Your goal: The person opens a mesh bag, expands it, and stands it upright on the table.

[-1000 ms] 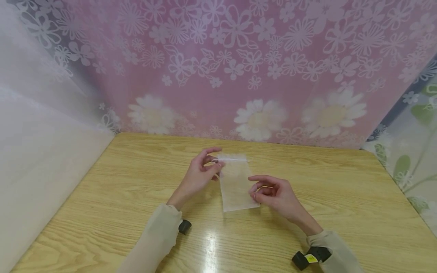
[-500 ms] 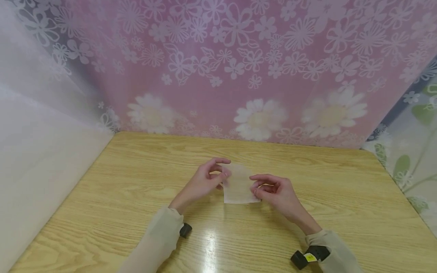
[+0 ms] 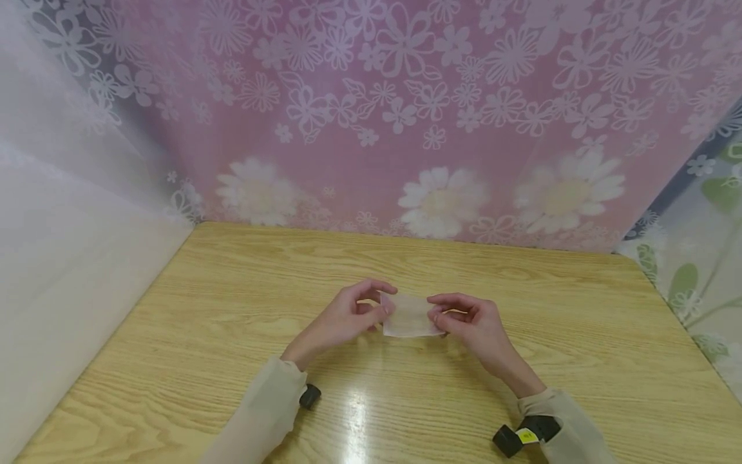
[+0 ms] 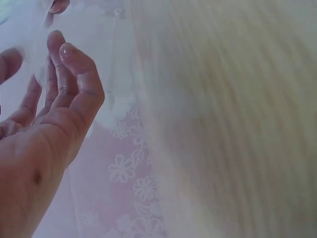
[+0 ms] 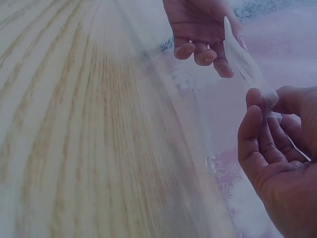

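Note:
Between both hands is a small translucent plastic bag (image 3: pixel 413 317), which looks like a short wide sheet in the head view. My left hand (image 3: pixel 358 314) pinches its left side between thumb and fingers. On the other side my right hand (image 3: pixel 468 322) pinches the right edge near the lower corner. Seen from the right wrist, the bag (image 5: pixel 250 69) stretches from one hand to the other almost edge-on, with the right thumb and fingers closed over its near end. The left wrist view shows the curled fingers of the left hand (image 4: pixel 59 109); the bag is barely visible there.
A light wood-grain table (image 3: pixel 232 309) lies below the hands. Behind it hangs a pink curtain with flower prints (image 3: pixel 348 129), and pale sheets stand at both sides. Each wrist carries a small black camera (image 3: pixel 508 441).
The bag's white zip strip at the top has gone out of sight, and the bag looks much shorter. My left hand has come down and slightly right; the right hand has hardly moved.

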{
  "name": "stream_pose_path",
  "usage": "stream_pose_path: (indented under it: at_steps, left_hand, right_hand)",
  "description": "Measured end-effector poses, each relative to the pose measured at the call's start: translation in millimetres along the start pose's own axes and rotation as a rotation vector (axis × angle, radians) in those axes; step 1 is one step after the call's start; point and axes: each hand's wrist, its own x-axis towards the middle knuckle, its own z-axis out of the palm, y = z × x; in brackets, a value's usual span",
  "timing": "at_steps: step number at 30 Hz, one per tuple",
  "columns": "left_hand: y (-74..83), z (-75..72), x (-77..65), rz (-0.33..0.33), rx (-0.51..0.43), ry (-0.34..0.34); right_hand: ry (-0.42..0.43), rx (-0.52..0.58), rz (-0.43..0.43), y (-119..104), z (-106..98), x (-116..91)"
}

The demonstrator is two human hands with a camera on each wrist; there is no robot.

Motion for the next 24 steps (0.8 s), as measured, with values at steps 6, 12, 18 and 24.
stream_pose_path:
  at_steps: [6,12,18,24]
  left_hand:
    - [1.9,-6.7,-5.5,0.022,0.036,-0.063]
    - [3.9,-11.9,-7.9,0.058,0.068,-0.116]
    - [9.0,-13.0,-10.0,0.052,0.075,-0.124]
    - [8.3,-12.1,-8.9,0.102,0.081,-0.072]
  right_hand:
    - [0.012,0.062,0.041,-2,0,1]
    - [0.047,0.097,0.098,-6,0,3]
    - [0.063,0.155,0.131,-10,1,6]
    - [0.062,0.165,0.142,-10,5,7]
